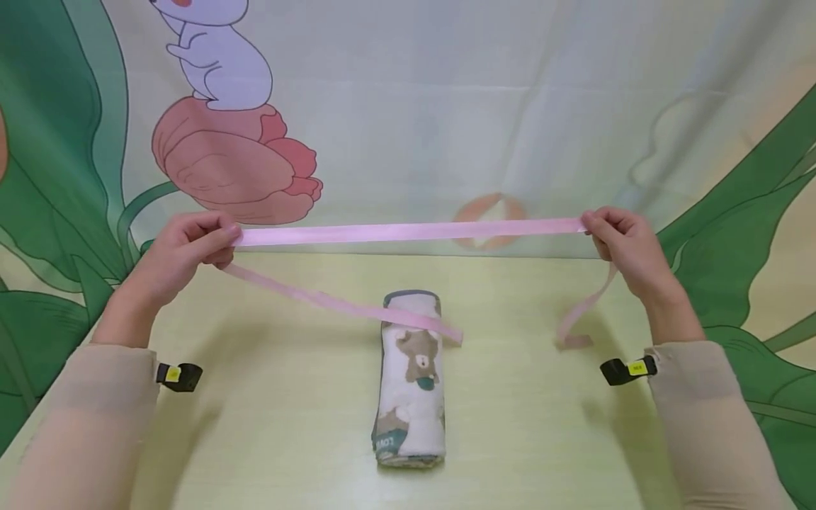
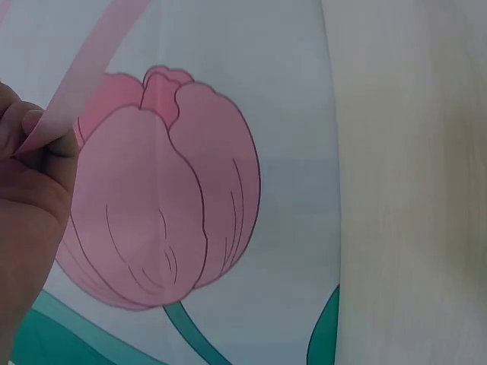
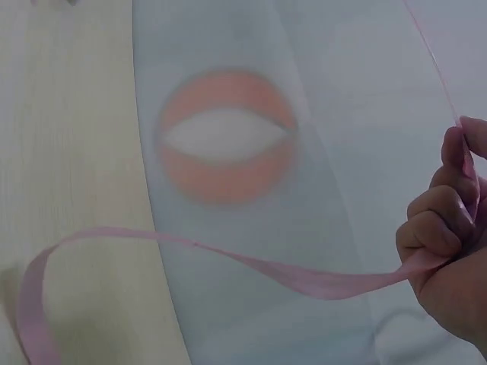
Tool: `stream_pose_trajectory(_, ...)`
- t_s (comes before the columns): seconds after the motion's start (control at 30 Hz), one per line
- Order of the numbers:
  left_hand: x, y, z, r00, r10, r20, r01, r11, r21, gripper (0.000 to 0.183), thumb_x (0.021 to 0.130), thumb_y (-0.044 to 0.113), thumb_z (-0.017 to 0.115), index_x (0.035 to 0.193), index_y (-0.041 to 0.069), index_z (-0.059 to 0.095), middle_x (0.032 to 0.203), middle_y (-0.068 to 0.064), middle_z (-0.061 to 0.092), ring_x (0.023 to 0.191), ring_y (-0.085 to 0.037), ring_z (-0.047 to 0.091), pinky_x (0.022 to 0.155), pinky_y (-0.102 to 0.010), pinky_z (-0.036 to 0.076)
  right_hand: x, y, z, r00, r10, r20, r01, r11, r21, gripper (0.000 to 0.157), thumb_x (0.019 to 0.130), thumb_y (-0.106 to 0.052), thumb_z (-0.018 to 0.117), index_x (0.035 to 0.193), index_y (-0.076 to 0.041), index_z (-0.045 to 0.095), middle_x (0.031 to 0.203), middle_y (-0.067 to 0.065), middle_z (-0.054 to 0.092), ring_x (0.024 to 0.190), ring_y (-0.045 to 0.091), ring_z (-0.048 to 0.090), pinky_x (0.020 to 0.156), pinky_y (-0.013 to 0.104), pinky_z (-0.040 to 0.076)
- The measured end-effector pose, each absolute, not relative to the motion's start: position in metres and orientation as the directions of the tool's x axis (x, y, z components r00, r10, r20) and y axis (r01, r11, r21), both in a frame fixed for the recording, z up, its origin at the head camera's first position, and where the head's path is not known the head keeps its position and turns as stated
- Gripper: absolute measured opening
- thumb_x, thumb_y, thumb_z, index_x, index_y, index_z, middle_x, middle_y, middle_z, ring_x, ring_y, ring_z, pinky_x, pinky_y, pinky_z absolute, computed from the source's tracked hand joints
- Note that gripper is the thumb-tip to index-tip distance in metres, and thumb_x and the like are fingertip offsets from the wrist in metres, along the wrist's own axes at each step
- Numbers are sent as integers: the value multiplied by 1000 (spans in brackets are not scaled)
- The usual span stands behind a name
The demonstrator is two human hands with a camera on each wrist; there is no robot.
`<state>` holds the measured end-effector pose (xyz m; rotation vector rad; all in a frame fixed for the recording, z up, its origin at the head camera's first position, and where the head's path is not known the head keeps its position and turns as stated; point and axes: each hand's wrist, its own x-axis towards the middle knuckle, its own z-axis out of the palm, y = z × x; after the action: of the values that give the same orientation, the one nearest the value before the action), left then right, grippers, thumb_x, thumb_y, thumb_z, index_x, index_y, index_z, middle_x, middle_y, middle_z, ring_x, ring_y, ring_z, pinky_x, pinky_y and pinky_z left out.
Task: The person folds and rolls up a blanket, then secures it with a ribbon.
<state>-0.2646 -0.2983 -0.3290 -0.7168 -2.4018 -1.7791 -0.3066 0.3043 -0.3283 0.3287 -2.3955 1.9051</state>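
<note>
A pink ribbon (image 1: 408,232) is stretched taut and nearly level between both hands, above the table. My left hand (image 1: 197,244) pinches it at one side with curled fingers; from that hand a loose tail slants down across the top of a rolled towel. My right hand (image 1: 627,244) pinches the other side, and its shorter tail drops toward the table and bends at the end. In the right wrist view, the ribbon (image 3: 327,283) runs out from below the curled fingers. The rolled towel (image 1: 414,397), white with brown bears and a grey edge, lies lengthwise in the middle.
The pale yellow-green table (image 1: 293,425) reaches back to a hanging printed curtain (image 1: 395,127) with tulips, green leaves and a white animal. Black wrist cameras (image 1: 181,377) sit at both beige sleeve cuffs.
</note>
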Motion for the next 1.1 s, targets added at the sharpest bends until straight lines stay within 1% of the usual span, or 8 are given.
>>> stream_pose_trajectory(0.2, -267, -320, -331, -919, 232, 319, 363, 185, 913, 21, 106, 5, 53, 88, 1, 63, 69, -8, 44, 66, -21, 43, 62, -28, 39, -312, 318, -336, -991, 3, 133, -126, 298, -946, 26, 102, -37, 64, 96, -12, 70, 73, -4, 45, 62, 13, 34, 55, 30, 28)
stream_pose_trajectory(0.33, -272, -331, -339, -935, 218, 279, 320, 184, 929, 24, 107, 8, 52, 86, 2, 62, 68, -8, 37, 65, -21, 38, 63, -35, 28, -314, 328, -344, -994, 15, 110, -91, 460, -883, 32, 102, -45, 62, 99, -14, 70, 98, -7, 56, 86, 17, 43, 70, 30, 37)
stream_pose_trajectory(0.4, -275, -334, -345, -945, 226, 236, 289, 242, 926, 25, 108, 10, 50, 87, 2, 61, 69, -7, 35, 66, -21, 35, 66, -36, 27, -314, 331, -349, -995, 2, 97, -82, 519, -851, 35, 101, -47, 63, 99, -13, 69, 103, -7, 59, 95, 20, 43, 77, 33, 36)
stream_pose_trajectory(0.5, -280, -335, -353, -969, 198, 145, 214, 387, 897, 28, 110, 16, 46, 92, 0, 60, 76, -7, 38, 73, -22, 37, 68, -34, 31, -316, 333, -359, -996, -17, 87, -81, 581, -810, 44, 101, -49, 63, 100, -5, 69, 95, -5, 63, 95, 23, 45, 78, 36, 36)
stream_pose_trajectory(0.63, -285, -330, -358, -991, 130, 15, 91, 601, 794, 39, 110, 28, 43, 110, -4, 64, 103, -15, 57, 96, -26, 46, 84, -38, 39, -320, 331, -373, -996, -30, 80, -80, 671, -737, 49, 102, -50, 60, 101, -2, 69, 92, 1, 64, 89, 24, 47, 75, 38, 39)
stream_pose_trajectory(0.73, -292, -328, -362, -991, 128, -34, 68, 713, 698, 46, 110, 35, 42, 121, -4, 65, 121, -21, 59, 106, -31, 47, 87, -46, 40, -324, 330, -382, -995, -39, 87, -88, 727, -681, 49, 103, -50, 58, 101, -2, 69, 93, 7, 63, 84, 25, 48, 71, 39, 41)
stream_pose_trajectory(0.93, -305, -330, -378, -981, 159, -108, 56, 774, 630, 46, 107, 45, 51, 108, 1, 65, 94, -11, 55, 91, -28, 45, 74, -41, 39, -332, 330, -397, -995, -51, 91, -95, 801, -591, 46, 104, -46, 57, 96, -2, 67, 82, 10, 58, 75, 28, 48, 63, 41, 38)
stream_pose_trajectory(1.1, -311, -333, -389, -973, 181, -145, 61, 803, 594, 39, 106, 38, 55, 109, 0, 65, 96, -10, 57, 92, -28, 48, 76, -41, 40, -338, 330, -406, -996, -83, 45, -94, 866, -492, 45, 105, -44, 56, 101, -1, 68, 86, 10, 62, 76, 28, 51, 67, 40, 40)
